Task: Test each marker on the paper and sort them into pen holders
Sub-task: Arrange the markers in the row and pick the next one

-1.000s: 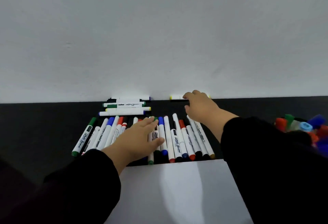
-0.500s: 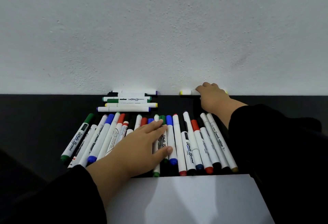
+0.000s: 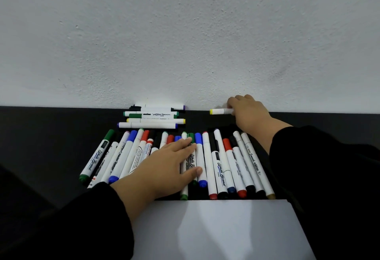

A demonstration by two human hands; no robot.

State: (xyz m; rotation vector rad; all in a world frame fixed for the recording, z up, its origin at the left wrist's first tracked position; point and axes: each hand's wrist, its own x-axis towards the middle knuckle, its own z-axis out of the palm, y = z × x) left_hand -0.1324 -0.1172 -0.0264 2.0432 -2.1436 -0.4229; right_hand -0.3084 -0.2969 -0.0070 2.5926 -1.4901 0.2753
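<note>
Head cam: right hand (image 3: 247, 111) has reached back to the wall (image 3: 185, 33), fingers curled on the yellow-tipped marker (image 3: 221, 111); testing looks next; left hand (image 3: 164, 167) stays flat, fingers straight, on the marker row (image 3: 226, 163); black tabletop (image 3: 41, 136), paper (image 3: 222, 231) nearest; no holders visible.
</note>
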